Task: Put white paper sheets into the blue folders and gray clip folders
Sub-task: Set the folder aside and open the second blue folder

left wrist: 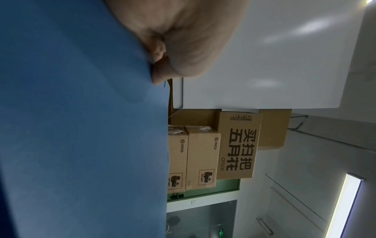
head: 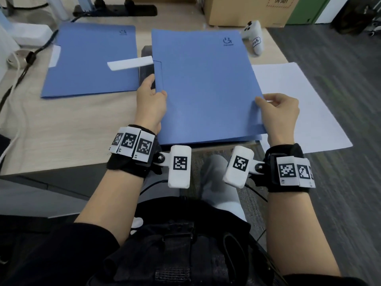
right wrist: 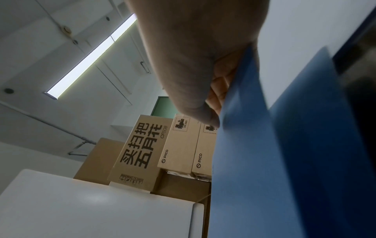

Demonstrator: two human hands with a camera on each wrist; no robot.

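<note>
Blue folder (head: pixel 206 87) sits closed in front of me at the table (head: pixel 61 131) edge. My left hand (head: pixel 151 104) pinches its left edge, thumb on top; my right hand (head: pixel 277 112) pinches the right edge, fingers curled under. White paper sheet (head: pixel 305 104) lies just right, partly under it. Second blue folder (head: pixel 90 60) lies flat to the left, a white strip (head: pixel 129 63) between them.

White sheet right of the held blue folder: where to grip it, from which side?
Take the white sheet at its near right corner, coming from the right. It lies flat and runs past the table edge there, so fingers can likely slip beneath and pinch. Its left edge is tucked under the blue folder, which the left hand and right hand hold.
</note>
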